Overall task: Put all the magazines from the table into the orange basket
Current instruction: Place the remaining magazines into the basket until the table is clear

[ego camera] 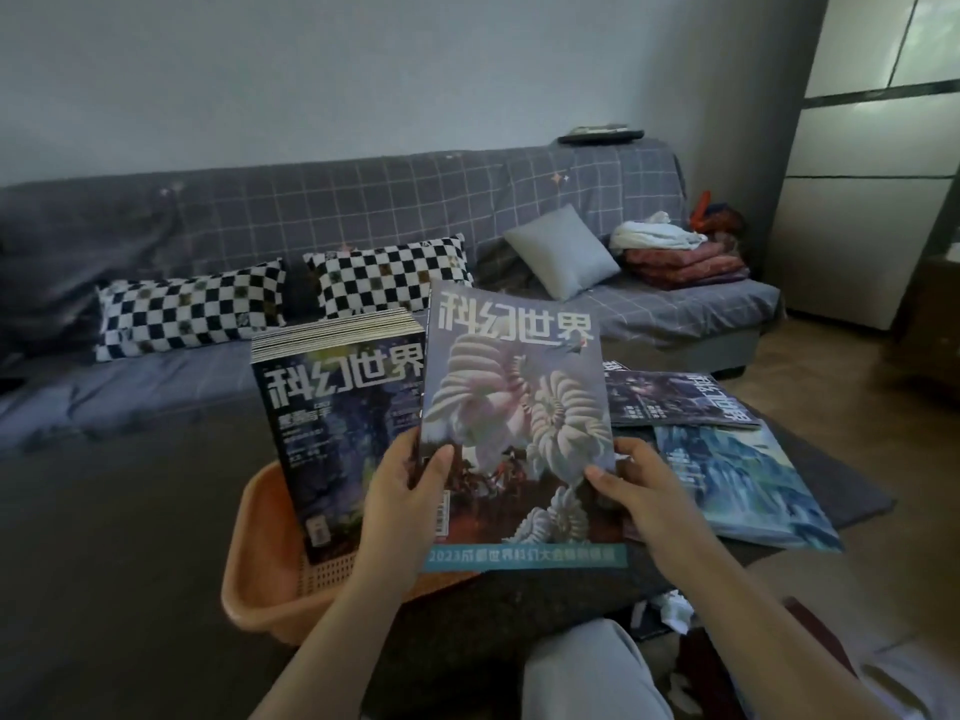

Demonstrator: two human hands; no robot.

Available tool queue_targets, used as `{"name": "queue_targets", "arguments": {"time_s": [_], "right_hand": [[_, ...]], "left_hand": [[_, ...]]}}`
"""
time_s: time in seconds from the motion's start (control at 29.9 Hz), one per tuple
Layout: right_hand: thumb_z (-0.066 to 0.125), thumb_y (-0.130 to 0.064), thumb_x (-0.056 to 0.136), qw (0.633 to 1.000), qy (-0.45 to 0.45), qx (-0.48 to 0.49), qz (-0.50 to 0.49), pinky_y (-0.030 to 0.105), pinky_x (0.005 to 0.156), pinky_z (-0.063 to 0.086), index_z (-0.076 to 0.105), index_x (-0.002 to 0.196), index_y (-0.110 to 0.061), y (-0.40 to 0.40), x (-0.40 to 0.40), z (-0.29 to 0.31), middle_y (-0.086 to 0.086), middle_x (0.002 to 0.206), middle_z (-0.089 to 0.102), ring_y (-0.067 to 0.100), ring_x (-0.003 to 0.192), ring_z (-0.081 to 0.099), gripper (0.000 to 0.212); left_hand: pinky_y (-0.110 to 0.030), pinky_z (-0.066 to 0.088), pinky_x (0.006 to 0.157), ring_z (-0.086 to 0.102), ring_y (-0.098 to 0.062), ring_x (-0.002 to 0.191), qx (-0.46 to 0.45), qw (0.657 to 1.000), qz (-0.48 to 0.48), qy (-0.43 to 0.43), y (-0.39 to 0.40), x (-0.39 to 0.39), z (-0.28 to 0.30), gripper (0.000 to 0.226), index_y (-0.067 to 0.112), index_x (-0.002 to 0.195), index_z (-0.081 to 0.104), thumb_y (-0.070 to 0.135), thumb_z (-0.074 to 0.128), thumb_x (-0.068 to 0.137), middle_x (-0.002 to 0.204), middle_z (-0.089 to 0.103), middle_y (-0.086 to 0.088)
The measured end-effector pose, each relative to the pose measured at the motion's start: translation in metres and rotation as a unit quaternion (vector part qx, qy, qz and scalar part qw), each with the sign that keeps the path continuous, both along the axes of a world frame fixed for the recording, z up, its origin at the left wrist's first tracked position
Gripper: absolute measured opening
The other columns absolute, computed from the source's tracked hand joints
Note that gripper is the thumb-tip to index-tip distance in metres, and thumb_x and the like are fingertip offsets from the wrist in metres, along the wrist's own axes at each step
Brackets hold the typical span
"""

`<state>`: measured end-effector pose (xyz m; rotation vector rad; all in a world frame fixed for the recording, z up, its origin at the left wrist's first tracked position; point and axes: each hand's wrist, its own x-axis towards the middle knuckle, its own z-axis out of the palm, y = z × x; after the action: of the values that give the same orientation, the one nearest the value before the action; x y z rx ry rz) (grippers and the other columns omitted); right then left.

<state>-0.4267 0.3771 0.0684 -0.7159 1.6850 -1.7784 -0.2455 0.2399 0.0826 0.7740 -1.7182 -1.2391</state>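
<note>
A magazine with pale shell shapes on its cover [514, 407] is held up in front of me, tilted. My left hand [402, 491] grips its lower left edge, thumb on the cover. My right hand [636, 485] grips its lower right edge. Behind it to the left, a thick stack of magazines [332, 402] stands upright in the orange basket [260, 579]. To the right, a dark magazine [680, 402] and a blue-covered magazine [737, 485] lie flat on the dark table [535, 595].
A grey checked sofa [649, 304] stands behind with two checkered pillows [192, 314], a grey cushion [563, 252] and folded blankets [680, 257]. My knee [587, 667] shows at the bottom, with crumpled paper [675, 610] beside it on the floor.
</note>
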Motion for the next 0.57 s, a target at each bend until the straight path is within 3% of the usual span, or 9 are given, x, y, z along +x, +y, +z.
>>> {"name": "queue_targets", "arguments": {"time_s": [0.1,0.17,0.27,0.37,0.57], "right_hand": [[0.063,-0.005,0.085,0.999,0.017,-0.015,0.028,0.044,0.08,0.051,0.057,0.103,-0.015,-0.027,0.016,0.008,0.011,0.098,0.07,0.029,0.091,0.064,0.021],[0.064,-0.004,0.084,0.998,0.033,-0.019,0.047,0.043,0.082,0.052,0.056,0.1,-0.016,-0.047,0.026,0.012,0.011,0.098,0.07,0.028,0.092,0.065,0.022],[0.066,-0.005,0.083,0.996,0.058,-0.015,0.072,0.04,0.079,0.053,0.055,0.099,-0.018,-0.075,0.036,0.017,0.008,0.097,0.07,0.025,0.091,0.066,0.024],[0.068,-0.007,0.082,0.992,0.096,-0.004,0.077,0.025,0.065,0.051,0.054,0.094,-0.024,-0.1,0.045,0.02,0.004,0.095,0.069,0.016,0.084,0.066,0.025],[0.072,-0.024,0.08,0.972,0.21,0.077,0.07,0.025,0.063,0.05,0.056,0.083,-0.03,-0.144,0.058,0.003,-0.007,0.083,0.068,0.007,0.076,0.064,0.017]], "left_hand": [[-0.038,0.054,0.089,0.063,-0.011,0.105,0.011,0.999,0.036,-0.004,-0.014,0.026,0.005,0.03,0.029,0.124,0.055,0.035,0.054,0.095,0.113,0.066,0.008],[-0.041,0.056,0.087,0.066,-0.013,0.102,0.042,0.998,0.04,0.009,-0.026,0.043,0.006,0.027,0.034,0.122,0.056,0.036,0.053,0.095,0.113,0.067,0.006],[-0.04,0.06,0.076,0.072,-0.014,0.088,0.068,0.996,0.058,0.002,-0.045,0.066,0.008,0.023,0.038,0.117,0.059,0.037,0.053,0.095,0.101,0.072,0.005],[-0.035,0.06,0.064,0.073,-0.01,0.077,0.049,0.995,0.08,-0.029,-0.064,0.082,0.008,0.015,0.046,0.1,0.061,0.033,0.057,0.093,0.091,0.073,0.012],[-0.013,0.047,0.048,0.068,-0.003,0.063,0.004,0.973,0.185,-0.138,-0.091,0.101,-0.009,0.012,0.028,0.081,0.062,0.02,0.071,0.083,0.074,0.07,0.004]]}}
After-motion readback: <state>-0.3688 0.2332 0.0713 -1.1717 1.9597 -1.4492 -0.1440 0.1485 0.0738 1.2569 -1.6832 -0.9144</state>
